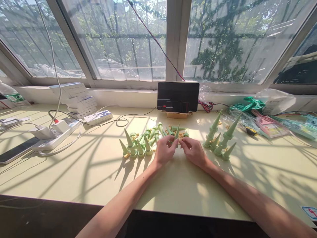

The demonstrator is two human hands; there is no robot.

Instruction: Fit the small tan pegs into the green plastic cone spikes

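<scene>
My left hand (166,148) is closed around a green plant watering spike (177,131), its point upward. Close beside it, my right hand (194,151) pinches at the spike's side, where a small tan piece shows between the fingertips. To the left of my hands stand several green spikes (130,140) with collars, points up. Behind them lies a loose heap of green parts (148,134), partly hidden by my left hand. On the right, stacked spikes (224,140) stand in tall columns, with single spikes beside them.
A dark tablet (178,94) with a phone (177,107) before it stands at the back. Left are stacked white boxes (78,97), a power strip (59,135) and cables. Plastic bags (268,124) and a black-yellow tape measure (250,131) lie at right. The table's front edge (146,210) runs beneath my forearms.
</scene>
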